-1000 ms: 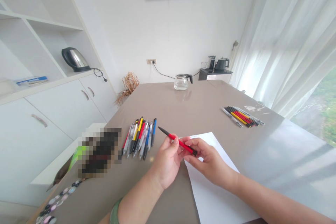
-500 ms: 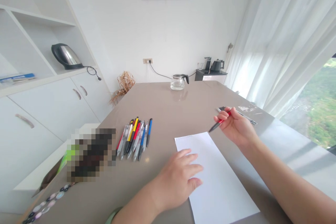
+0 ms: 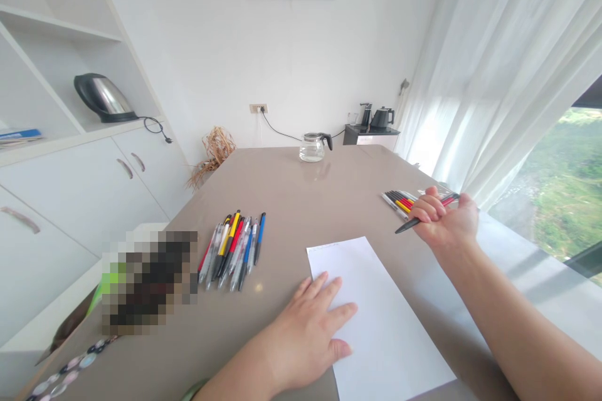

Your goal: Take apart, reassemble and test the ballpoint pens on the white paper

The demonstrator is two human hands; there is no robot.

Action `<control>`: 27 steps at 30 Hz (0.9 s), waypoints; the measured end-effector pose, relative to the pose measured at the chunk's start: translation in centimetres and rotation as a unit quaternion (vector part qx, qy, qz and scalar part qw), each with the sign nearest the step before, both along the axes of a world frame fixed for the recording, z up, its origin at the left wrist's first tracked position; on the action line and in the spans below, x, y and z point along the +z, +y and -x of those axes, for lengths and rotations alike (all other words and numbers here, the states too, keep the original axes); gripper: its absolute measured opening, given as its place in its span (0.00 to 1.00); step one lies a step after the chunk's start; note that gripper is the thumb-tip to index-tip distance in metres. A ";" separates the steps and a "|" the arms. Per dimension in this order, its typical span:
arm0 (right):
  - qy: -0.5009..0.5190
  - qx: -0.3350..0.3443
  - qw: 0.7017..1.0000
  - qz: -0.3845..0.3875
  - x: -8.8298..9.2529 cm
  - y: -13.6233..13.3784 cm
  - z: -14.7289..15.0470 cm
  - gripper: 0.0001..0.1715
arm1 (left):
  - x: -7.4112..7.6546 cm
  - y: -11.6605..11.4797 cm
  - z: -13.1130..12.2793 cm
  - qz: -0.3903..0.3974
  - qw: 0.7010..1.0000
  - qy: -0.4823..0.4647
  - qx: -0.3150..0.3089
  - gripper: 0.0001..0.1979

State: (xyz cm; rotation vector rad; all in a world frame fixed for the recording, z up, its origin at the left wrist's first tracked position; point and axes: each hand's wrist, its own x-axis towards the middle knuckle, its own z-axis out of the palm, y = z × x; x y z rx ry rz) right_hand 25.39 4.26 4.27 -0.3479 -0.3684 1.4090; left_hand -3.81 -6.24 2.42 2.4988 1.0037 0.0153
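Observation:
My left hand (image 3: pixel 320 329) lies with its fingers spread over the left edge of a white sheet of paper (image 3: pixel 380 307). Above the table, to the right of the sheet, my right hand (image 3: pixel 444 219) is closed around a red and black pen (image 3: pixel 408 225), its black end pointing left and down. Just beyond that hand is a row of pens (image 3: pixel 399 202), black, yellow, red and clear, partly hidden by my fingers. A loose pile of pens (image 3: pixel 232 250), in clear, yellow, red and blue, rests to the left of the sheet.
A glass pot (image 3: pixel 313 148) with a black handle stands at the table's far end. Beads (image 3: pixel 70 369) and a blurred-out patch (image 3: pixel 150 282) are along the left edge. A steel kettle (image 3: pixel 104 99) sits on the cabinet shelf. White curtains (image 3: pixel 508 69) hang at right.
My right hand has moved right with the pen, over toward the row of pens, which shows more now. My left hand has settled flatter on the sheet. The view has shifted slightly.

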 end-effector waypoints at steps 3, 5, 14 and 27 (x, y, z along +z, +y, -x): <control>-0.011 0.004 1.000 0.008 0.0 -0.1 0.2 0.28 | -0.1 0.0 0.0 -0.003 1.000 -0.002 -0.003 0.24; -0.017 0.002 1.000 0.014 -0.1 -0.1 0.3 0.27 | -0.1 0.0 0.0 -0.006 1.000 0.001 -0.001 0.24; -0.021 0.000 1.000 0.018 0.0 -0.2 0.6 0.23 | 0.5 -0.1 -0.3 -0.004 1.000 0.017 0.005 0.24; -0.020 0.005 1.000 0.023 -0.5 -0.2 1.1 0.24 | 0.3 0.0 -0.3 -0.004 1.000 0.012 0.007 0.24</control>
